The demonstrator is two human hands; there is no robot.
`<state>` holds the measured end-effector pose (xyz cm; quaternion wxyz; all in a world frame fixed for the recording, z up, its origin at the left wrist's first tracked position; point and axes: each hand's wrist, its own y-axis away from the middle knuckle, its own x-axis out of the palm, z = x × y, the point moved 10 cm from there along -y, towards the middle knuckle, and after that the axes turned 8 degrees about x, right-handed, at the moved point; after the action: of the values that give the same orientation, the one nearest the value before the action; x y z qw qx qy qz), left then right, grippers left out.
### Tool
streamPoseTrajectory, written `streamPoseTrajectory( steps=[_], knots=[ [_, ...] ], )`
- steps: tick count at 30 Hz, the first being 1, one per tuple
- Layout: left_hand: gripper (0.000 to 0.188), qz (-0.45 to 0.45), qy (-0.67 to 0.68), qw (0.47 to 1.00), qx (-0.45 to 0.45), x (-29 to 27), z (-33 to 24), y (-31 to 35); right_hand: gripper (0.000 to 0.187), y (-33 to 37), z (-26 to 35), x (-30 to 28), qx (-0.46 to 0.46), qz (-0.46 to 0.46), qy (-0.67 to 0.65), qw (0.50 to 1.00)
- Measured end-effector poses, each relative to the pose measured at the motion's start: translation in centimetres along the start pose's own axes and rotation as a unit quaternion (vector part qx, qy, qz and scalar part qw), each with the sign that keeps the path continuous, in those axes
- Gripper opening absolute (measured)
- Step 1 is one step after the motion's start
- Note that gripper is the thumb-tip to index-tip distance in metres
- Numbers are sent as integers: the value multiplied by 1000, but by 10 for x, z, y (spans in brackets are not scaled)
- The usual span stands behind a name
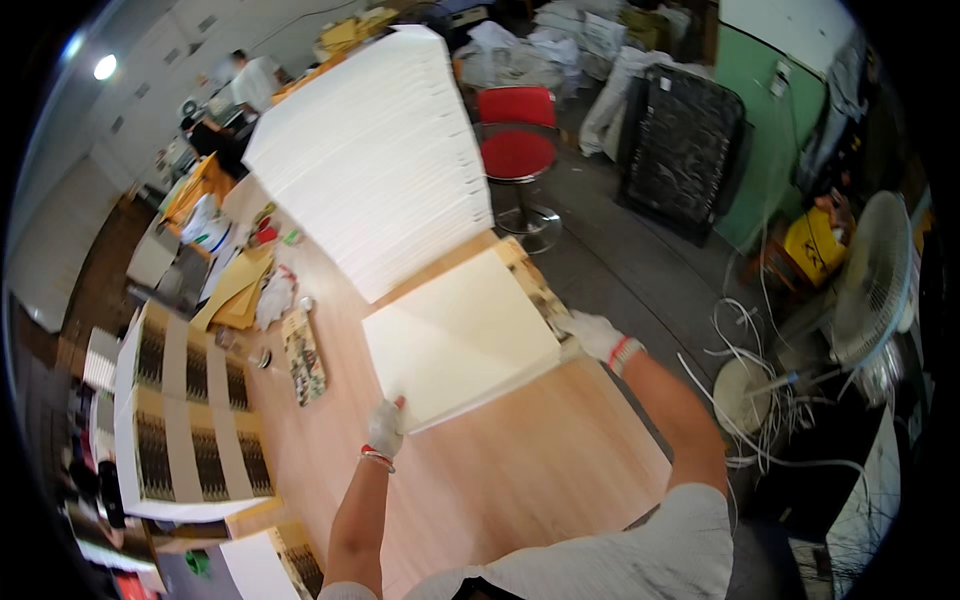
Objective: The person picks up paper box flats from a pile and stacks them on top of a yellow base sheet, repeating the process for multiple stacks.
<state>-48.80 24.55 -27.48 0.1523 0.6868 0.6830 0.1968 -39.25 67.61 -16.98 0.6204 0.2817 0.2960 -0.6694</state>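
A thin stack of cream sheets lies on the wooden table in front of me. Along its right side shows a sheet with a dark printed pattern. My left hand, in a whitish glove with a bare thumb tip, is closed on the near left corner of the cream stack, thumb at its edge. The gloved right hand is closed at the right edge, by the patterned sheet's near end; its fingertips are partly hidden. Just beyond the cream sheets stands a tall pile of white sheets, layered with small tabs down its right side.
Left on the table lie a narrow patterned strip, brown envelopes, a crumpled white cloth and small jars. Patterned stacks stand farther left. A red chair and a fan with loose cables are to the right. People work far back.
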Motion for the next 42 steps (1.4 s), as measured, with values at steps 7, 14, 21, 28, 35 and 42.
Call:
streamPoseTrajectory(
  steps=[7, 14, 21, 28, 35, 42],
  knots=[
    [46, 140, -117, 983, 17, -39, 9, 96, 37, 176, 50, 95, 332, 179, -687, 621],
    [54, -29, 48, 971, 232, -156, 5, 178, 30, 347, 144, 218, 395, 180, -746, 506],
    [28, -192, 130, 958, 170, -240, 154, 357, 20, 394, 278, 287, 414, 209, -757, 461],
    [30, -47, 334, 930, -148, -150, 282, 466, 31, 312, 362, 232, 151, 648, -417, 619],
    [48, 110, 593, 793, -90, -23, 133, 466, 72, -1, 280, 187, -84, 229, 158, 957],
    [61, -126, 506, 852, 45, -22, 197, 427, 69, 0, 257, 216, -47, 337, 362, 868]
  ],
)
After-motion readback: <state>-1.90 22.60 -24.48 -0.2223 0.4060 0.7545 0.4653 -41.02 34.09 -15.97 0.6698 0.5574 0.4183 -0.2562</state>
